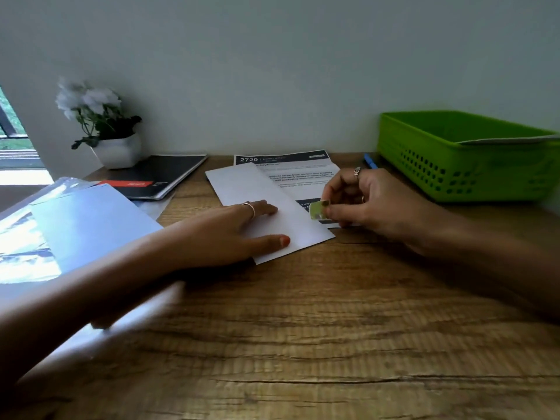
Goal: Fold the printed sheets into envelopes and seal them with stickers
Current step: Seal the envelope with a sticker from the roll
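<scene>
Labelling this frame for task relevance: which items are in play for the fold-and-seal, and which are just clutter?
In play:
- folded sheet, pressed flat by the left hand
- sticker, pinched in the right hand

Lying about:
- potted plant
- black notebook
- blue pen
- green basket
- plastic folder

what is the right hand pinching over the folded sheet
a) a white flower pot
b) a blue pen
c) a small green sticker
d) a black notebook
c: the right hand pinches a small green sticker at the edge of the folded white printed sheet, which the left hand presses flat on the wooden table.
</scene>
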Demonstrator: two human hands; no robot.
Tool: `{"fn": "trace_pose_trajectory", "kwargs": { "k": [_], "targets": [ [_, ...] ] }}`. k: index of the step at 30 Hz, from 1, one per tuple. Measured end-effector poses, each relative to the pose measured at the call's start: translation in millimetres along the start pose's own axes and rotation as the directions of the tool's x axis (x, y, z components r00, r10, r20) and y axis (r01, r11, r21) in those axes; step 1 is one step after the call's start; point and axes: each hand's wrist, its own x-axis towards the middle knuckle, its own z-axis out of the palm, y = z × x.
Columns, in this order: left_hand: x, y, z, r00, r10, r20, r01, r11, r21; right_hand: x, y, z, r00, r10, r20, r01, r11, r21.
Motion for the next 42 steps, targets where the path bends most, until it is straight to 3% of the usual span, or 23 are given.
{"fn": "trace_pose_trajectory", "kwargs": {
  "k": [6,11,17,31,42],
  "targets": [
    [-3,-8,0,0.996,0.088,0.026,-0.089,0.996,0.019,-4,-2,4,0.998,-0.040,0.043,0.042,0.998,-0.038],
    [-3,-12,4,0.992,0.125,-0.025,-0.124,0.992,0.034,-11,-2,6,0.995,-0.051,0.082,0.050,0.999,0.012],
    [-9,-3,6,0.980,0.174,-0.096,-0.170,0.984,0.052,-11,1,7,0.993,-0.076,0.087,0.082,0.994,-0.072],
    [-8,-6,8,0.981,0.162,-0.106,-0.156,0.986,0.063,-12,1,7,0.991,-0.107,0.082,0.114,0.989,-0.094],
    [-7,-10,11,0.977,0.182,-0.115,-0.171,0.981,0.095,-16,0,9,0.983,-0.133,0.126,0.160,0.956,-0.245]
  ]
}}
